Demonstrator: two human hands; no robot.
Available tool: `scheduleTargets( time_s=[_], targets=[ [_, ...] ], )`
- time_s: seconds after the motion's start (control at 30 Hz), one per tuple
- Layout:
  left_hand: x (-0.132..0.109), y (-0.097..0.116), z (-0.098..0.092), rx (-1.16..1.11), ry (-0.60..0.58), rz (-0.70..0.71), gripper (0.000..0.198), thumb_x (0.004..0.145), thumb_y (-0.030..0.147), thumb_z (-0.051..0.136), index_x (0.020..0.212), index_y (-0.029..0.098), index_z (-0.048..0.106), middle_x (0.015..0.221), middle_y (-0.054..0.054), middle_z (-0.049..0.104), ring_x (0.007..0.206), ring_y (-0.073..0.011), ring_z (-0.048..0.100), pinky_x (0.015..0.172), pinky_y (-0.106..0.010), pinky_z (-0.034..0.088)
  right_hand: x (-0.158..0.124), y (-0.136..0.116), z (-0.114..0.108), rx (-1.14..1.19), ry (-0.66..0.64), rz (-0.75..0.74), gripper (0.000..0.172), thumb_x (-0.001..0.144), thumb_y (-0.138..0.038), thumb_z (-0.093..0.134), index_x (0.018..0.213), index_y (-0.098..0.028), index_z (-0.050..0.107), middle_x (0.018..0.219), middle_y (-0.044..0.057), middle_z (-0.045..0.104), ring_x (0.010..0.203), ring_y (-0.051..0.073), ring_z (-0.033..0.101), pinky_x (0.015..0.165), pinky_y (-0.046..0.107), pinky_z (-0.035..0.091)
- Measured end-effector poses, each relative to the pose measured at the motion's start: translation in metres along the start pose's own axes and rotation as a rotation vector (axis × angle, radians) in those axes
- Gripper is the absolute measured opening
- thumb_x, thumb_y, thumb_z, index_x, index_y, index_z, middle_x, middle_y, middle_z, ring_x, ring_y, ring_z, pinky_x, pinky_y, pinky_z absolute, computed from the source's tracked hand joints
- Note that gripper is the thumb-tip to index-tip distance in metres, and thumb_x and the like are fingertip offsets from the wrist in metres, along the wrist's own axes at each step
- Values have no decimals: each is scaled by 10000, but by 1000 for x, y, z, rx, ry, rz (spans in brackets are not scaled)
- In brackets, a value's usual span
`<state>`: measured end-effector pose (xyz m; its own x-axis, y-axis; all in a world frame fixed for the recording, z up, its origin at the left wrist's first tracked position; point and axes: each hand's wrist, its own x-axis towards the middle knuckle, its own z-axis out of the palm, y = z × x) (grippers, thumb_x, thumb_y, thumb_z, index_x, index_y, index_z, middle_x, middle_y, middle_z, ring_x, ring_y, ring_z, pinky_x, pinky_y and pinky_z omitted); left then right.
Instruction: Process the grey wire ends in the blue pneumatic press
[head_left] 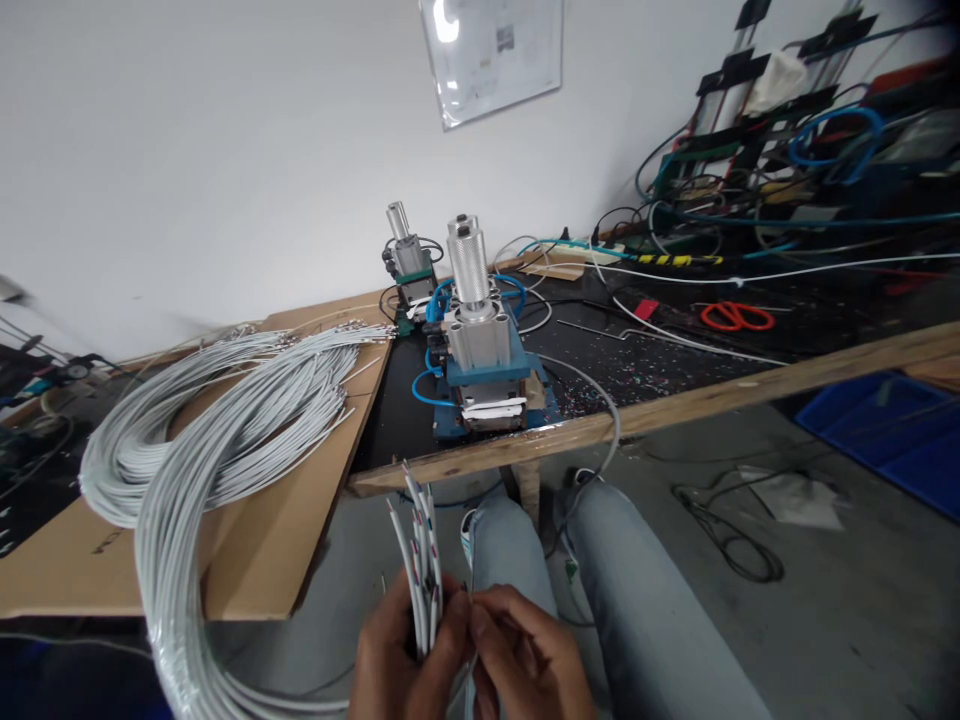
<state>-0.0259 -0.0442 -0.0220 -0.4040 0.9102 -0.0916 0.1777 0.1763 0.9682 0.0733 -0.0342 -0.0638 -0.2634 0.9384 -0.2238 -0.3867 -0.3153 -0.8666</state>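
Wrapped snugly with the left hand (397,660) around a fistful of white cable ends (420,570), low at near middle, tips poking up; pinched close with the right hand (529,655) just beside it, apparently on a single strand (470,690), too hidden at the fingertips to be sure! Careful now: easy to drop ends down past the jeans (645,590) by slackening that left fist, easy too to pick wrongly among such tightly packed tips! Risky to tug hard as well, liable to drag the looped bundle (176,540) off the cardboard (259,565) at left
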Motion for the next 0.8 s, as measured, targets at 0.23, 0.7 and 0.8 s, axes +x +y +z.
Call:
scheduleTargets(
  time_s=[0.23,0.7,0.8],
  targets=[
    [0,-15,1,-37,3,11,523,781,701,716,694,190,649,552,40,485,487,-127,406,401,-212,320,1,-1,2,-1,10,5,641,779,-794,694,768,-155,743,454,-71,431,383,58,376,416,174,367],
    [3,-19,4,-73,19,-2,533,756,702,748,767,170,703,559,26,541,500,-120,442,423,-194,392,4,-5,0,1,-12,-1,643,781,-792,692,777,-152,747,449,-79,419,386,59,372,416,170,413],
    [4,-19,4,-73,14,5,518,768,692,742,758,176,697,554,31,531,501,-124,455,453,-206,412,5,-3,0,11,-11,-7,645,778,-800,687,773,-157,742,454,-82,415,383,55,364,414,164,417]
  ],
)
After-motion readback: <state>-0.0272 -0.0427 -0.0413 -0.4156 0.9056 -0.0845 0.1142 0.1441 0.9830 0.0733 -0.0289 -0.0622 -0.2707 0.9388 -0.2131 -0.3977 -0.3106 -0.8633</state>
